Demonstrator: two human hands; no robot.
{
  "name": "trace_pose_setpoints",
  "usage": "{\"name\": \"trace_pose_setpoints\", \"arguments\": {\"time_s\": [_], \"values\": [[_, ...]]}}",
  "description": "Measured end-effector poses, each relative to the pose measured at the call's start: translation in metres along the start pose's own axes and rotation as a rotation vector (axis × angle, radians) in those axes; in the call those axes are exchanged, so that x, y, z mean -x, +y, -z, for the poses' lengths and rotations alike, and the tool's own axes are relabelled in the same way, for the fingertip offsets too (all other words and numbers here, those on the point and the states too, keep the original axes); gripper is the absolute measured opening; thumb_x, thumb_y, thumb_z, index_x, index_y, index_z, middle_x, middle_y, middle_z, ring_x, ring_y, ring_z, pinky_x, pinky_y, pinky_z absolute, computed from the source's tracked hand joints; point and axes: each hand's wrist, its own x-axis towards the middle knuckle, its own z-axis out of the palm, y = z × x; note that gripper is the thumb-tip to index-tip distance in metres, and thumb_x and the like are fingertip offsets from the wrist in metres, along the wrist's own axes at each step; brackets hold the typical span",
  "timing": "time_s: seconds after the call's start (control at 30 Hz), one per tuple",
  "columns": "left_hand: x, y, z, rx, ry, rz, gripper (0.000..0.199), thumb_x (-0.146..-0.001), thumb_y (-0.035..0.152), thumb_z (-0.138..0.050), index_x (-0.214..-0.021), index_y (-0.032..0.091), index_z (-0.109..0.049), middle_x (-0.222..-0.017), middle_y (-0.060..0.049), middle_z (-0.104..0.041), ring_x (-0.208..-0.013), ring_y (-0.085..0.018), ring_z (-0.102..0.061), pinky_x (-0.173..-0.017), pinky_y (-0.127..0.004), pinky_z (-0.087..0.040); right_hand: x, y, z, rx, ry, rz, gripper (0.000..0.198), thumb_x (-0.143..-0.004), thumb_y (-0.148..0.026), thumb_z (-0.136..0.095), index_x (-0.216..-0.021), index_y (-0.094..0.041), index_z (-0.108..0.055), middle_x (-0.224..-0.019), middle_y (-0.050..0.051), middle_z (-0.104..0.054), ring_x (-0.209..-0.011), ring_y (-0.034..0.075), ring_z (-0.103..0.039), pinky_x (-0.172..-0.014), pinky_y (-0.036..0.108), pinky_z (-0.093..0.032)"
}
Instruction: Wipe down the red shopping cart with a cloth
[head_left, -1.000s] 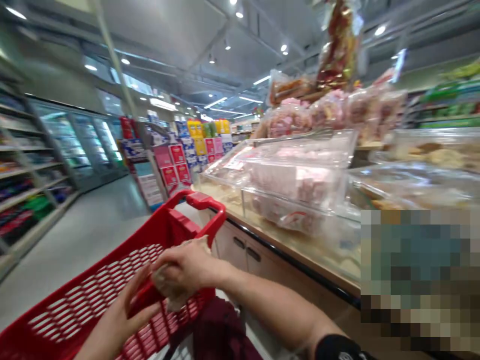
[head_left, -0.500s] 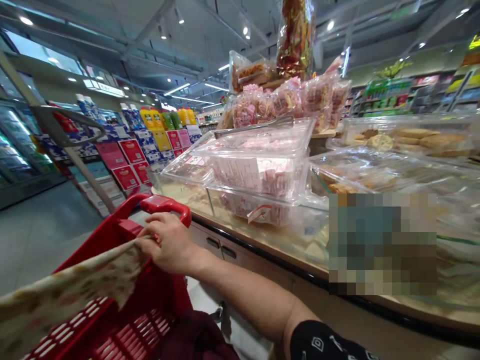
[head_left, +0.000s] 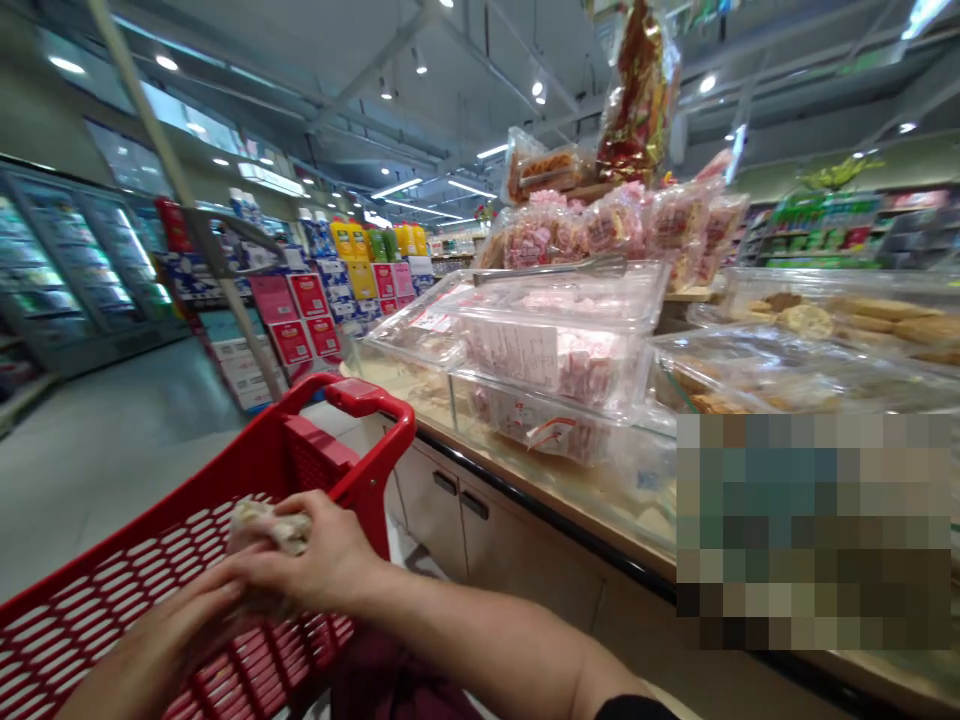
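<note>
Over the red basket, we note: left hand against the bundle, its grip unclear to us; cloth pale cream, mottled, crumpled, between both hands; right hand, grip pinching the cloth.

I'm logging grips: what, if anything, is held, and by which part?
The right hand holds a bunched, pale cloth; I can't tell which part, nor whether the left hand holds it too.

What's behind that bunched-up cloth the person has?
Around the pale cloth, the left hand and the right hand, the red basket's slotted walls show. Whatever lies directly behind the cloth and hands is covered, so I can't tell what's there.
</note>
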Motion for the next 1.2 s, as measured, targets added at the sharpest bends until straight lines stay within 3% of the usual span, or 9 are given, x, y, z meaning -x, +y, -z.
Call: {"name": "trace_pose_setpoints", "arguments": {"time_s": [0.07,0.13,0.27,0.43,0.57,0.7,0.83,0.97,1.2], "values": [[0.019,0.009,0.014,0.067,-0.054,0.051,0.057,-0.039,0.06,-0.068,-0.086,0.027,-0.062,-0.089,0.003,-0.068,-0.089,-0.027,-0.059,-0.072,-0.038,-0.05,0.003,-0.002,-0.008,-0.174,0.007,-0.002,0.029,-0.059,-0.028,-0.062,-0.087,-0.019,-0.058,-0.082,-0.001,-0.062,-0.075,0.014,-0.058,-0.069,0.026,-0.045],[0.04,0.015,0.027,0.14,0.101,-0.025,0.065,-0.038,0.048,-0.075,-0.096,0.024,-0.058,-0.095,0.0,-0.067,-0.095,-0.024,-0.057,-0.076,-0.033,-0.048,0.004,-0.01,-0.014,-0.357,-0.079,0.008,0.017,-0.06,-0.019,-0.057,-0.078,-0.017,-0.057,-0.072,-0.003,-0.06,-0.068,0.012,-0.056,-0.068,0.024,-0.045],[0.051,0.0,0.041,0.4,-0.119,-0.049,0.061,-0.048,0.039,-0.074,-0.099,0.014,-0.055,-0.091,-0.009,-0.066,-0.084,-0.023,-0.061,-0.073,-0.032,-0.048,-0.005,-0.018,-0.035,-0.561,-0.312,0.0,0.025,-0.059,-0.02,-0.061,-0.084,-0.017,-0.057,-0.071,-0.003,-0.061,-0.066,0.012,-0.056,-0.064,0.024,-0.045],[0.035,-0.034,0.054,0.35,0.088,-0.117,0.049,-0.058,0.041,-0.065,-0.097,0.013,-0.053,-0.078,-0.006,-0.066,-0.067,-0.018,-0.062,-0.063,-0.03,-0.047,0.004,0.003,-0.083,-0.746,-0.389,-0.16,0.043,-0.059,-0.034,-0.068,-0.096,-0.016,-0.056,-0.087,0.006,-0.066,-0.079,0.021,-0.061,-0.073,0.035,-0.047],[0.027,-0.052,0.065,0.023,0.276,-0.167,0.045,-0.061,0.036,-0.063,-0.099,0.015,-0.053,-0.093,-0.008,-0.064,-0.087,-0.021,-0.058,-0.076,-0.032,-0.044,-0.011,0.019,-0.069,-0.454,-0.193,-0.001,0.035,-0.067,-0.037,-0.058,-0.095,-0.016,-0.059,-0.089,0.007,-0.067,-0.083,0.023,-0.062,-0.075,0.038,-0.048],[0.028,-0.076,0.076,-0.891,0.329,-0.136,0.033,-0.075,0.037,-0.047,-0.103,0.021,-0.053,-0.11,-0.007,-0.058,-0.107,-0.02,-0.048,-0.089,-0.033,-0.033,-0.04,0.039,-0.025,0.248,0.049,0.51,0.034,-0.074,-0.024,-0.044,-0.103,-0.019,-0.06,-0.114,0.009,-0.058,-0.11,0.023,-0.048,-0.095,0.043,-0.033],[0.022,-0.088,0.079,-1.191,0.238,-0.057,0.03,-0.082,0.037,-0.034,-0.081,0.021,-0.059,-0.088,-0.006,-0.065,-0.089,-0.021,-0.057,-0.078,-0.034,-0.037,-0.028,0.065,-0.053,0.855,-0.181,0.609,0.035,-0.074,-0.014,-0.043,-0.104,-0.022,-0.061,-0.114,0.008,-0.058,-0.115,0.025,-0.042,-0.099,0.048,-0.024],[0.015,-0.084,0.083,-1.29,0.203,-0.026,0.029,-0.083,0.039,-0.033,-0.078,0.023,-0.057,-0.087,-0.002,-0.066,-0.083,-0.018,-0.059,-0.069,-0.029,-0.037,-0.023,0.079,-0.081,0.987,-0.35,0.798,0.039,-0.08,-0.021,-0.044,-0.118,-0.023,-0.05,-0.122,0.005,-0.053,-0.116,0.02,-0.041,-0.1,0.04,-0.024],[0.021,-0.087,0.083,-1.345,0.286,0.0,0.031,-0.084,0.04,-0.032,-0.078,0.022,-0.056,-0.083,-0.004,-0.066,-0.081,-0.019,-0.058,-0.069,-0.029,-0.036,-0.059,0.079,0.043,1.152,0.095,0.786,0.045,-0.08,-0.01,-0.036,-0.121,-0.023,-0.048,-0.125,0.004,-0.049,-0.12,0.021,-0.037,-0.102,0.044,-0.015]]}}
